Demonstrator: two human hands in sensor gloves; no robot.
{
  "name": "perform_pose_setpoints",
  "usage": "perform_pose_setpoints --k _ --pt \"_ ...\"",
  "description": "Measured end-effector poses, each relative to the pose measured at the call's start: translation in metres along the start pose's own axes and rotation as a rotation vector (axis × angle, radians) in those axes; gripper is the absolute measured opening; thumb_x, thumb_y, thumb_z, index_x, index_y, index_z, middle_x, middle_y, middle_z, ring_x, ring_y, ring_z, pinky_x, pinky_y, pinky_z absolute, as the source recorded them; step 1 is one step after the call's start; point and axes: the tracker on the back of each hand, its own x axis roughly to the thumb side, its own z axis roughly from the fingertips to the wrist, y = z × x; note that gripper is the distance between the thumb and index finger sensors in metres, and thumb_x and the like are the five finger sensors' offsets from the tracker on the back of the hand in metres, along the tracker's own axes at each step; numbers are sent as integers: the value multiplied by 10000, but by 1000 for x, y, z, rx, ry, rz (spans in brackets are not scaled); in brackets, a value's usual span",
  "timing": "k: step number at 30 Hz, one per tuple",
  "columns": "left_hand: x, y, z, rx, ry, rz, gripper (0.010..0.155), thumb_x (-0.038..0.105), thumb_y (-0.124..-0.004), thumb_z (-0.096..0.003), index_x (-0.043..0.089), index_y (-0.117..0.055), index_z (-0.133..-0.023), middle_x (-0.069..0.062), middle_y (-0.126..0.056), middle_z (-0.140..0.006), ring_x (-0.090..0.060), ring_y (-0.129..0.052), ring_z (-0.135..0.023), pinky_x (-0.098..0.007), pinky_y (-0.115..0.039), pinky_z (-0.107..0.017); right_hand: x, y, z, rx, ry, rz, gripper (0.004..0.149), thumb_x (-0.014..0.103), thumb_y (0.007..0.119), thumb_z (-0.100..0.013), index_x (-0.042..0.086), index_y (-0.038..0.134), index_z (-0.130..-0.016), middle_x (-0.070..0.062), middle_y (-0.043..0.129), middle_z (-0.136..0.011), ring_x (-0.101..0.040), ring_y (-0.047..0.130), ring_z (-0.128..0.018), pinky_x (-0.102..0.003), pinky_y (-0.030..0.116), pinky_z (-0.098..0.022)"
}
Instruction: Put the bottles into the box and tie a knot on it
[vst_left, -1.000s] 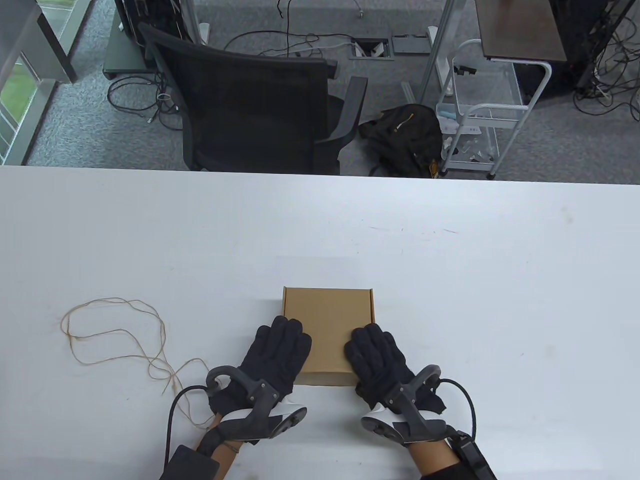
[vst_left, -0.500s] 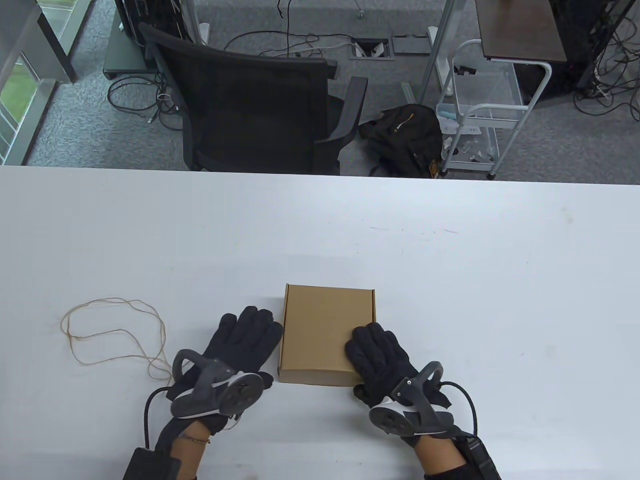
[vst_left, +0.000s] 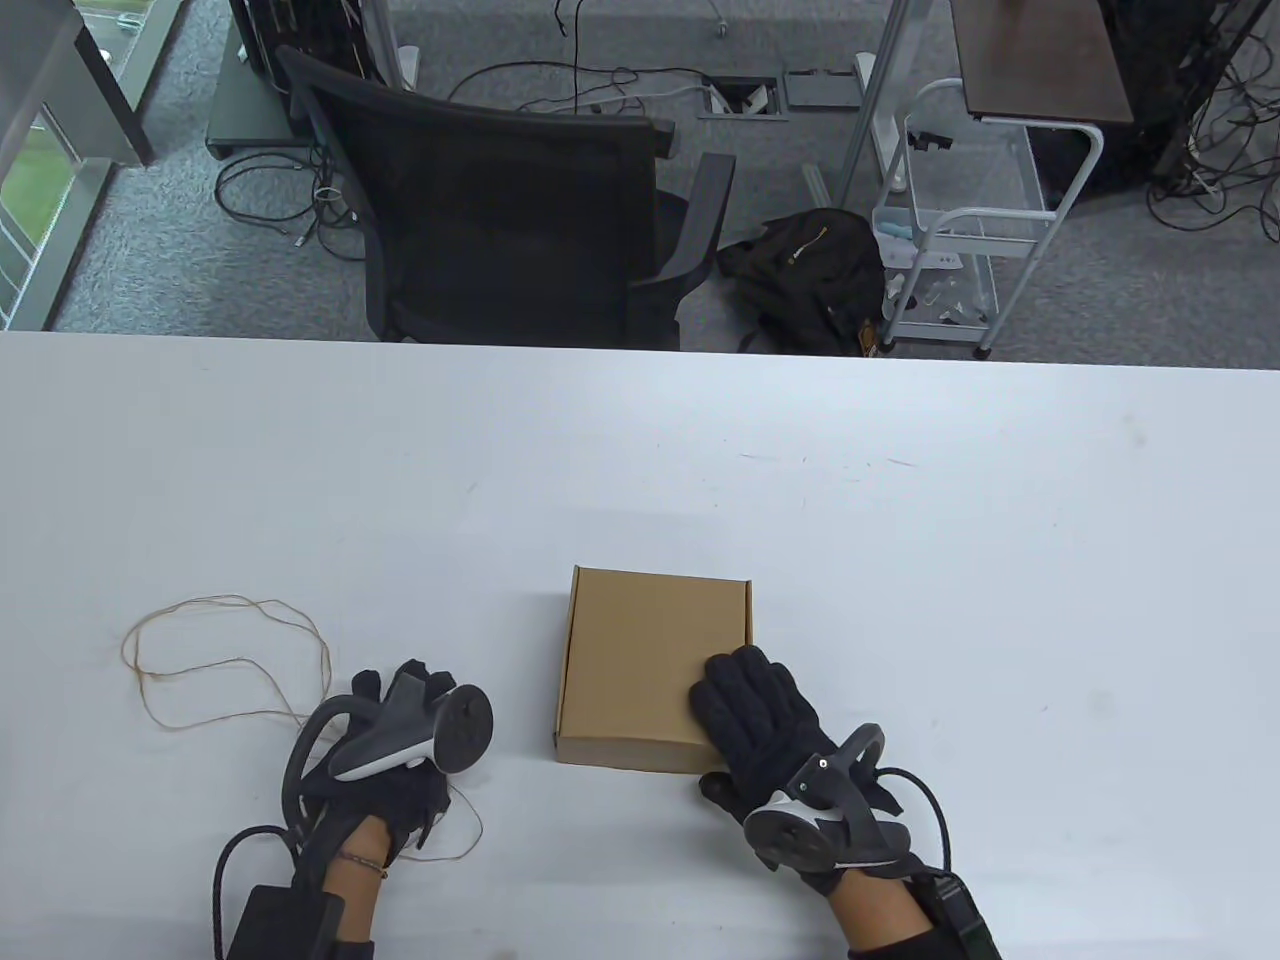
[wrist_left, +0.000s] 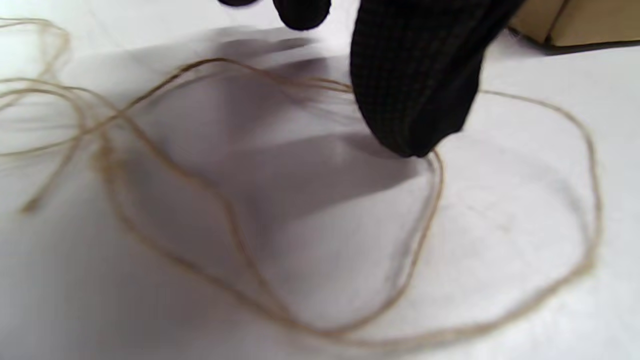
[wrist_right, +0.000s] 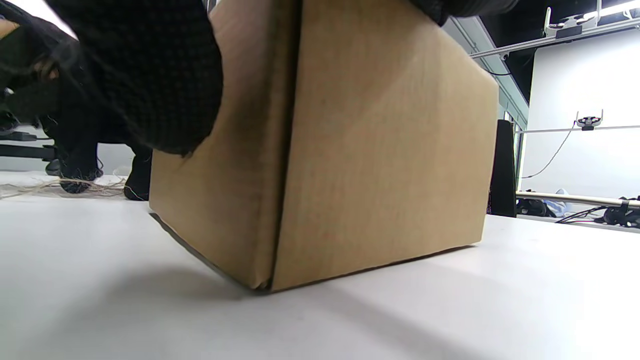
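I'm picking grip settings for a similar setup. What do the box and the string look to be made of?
The box: plain brown cardboard, matte, with folded edges and a visible corner seam. The string: thin tan twine, probably jute or hemp; it looks slightly fuzzy and lies in loose, limp loops on the table.

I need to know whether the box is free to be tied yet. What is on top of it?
Only the right hand rests on the closed box, at its near right corner. No twine crosses the lid. The contents are hidden.
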Motion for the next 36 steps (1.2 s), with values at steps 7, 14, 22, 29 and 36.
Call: perform_pose_setpoints --k 7,14,22,29,36 --pt "6 12 8 129 -124 147 434 374 -962 -427 254 -919 -842 -126 -627 -1186 -486 -573 -1111 -788 -316 -712 -3 -3 1 -10 3 -7 948 423 907 -392 48 340 -1053 -271 328 -1085 -519 347 -961 -620 411 -676" --pt "8 39 46 425 -269 326 427 413 -968 -419 230 -968 -805 -128 -705 -1154 -488 -626 -1092 -804 -322 -706 -1 -15 2 -70 -15 -37 914 485 865 -405 70 378 -1059 -242 370 -1097 -496 348 -973 -610 400 -682" --pt "55 56 69 589 -518 441 430 411 -956 -425 190 -979 -794 -112 -805 -1084 -475 -731 -1033 -782 -436 -723 24 -44 1 -247 -156 -263 820 560 791 -422 97 526 -1045 -208 524 -1087 -466 473 -975 -584 480 -684" --pt "88 52 67 578 -566 434 425 368 -866 -469 191 -903 -854 -105 -850 -1058 -465 -789 -991 -766 -532 -711 43 -52 -10 -297 -52 -448 706 445 919 -395 16 739 -926 -222 946 -775 -399 1000 -606 -513 886 -427" --pt "96 47 60 488 -563 536 452 355 -768 -511 174 -794 -924 -174 -919 -1018 -494 -838 -957 -783 -528 -693 28 -49 -7 -289 78 -579 472 257 951 -376 54 906 -799 -92 1096 -537 -257 1110 -371 -413 979 -262"
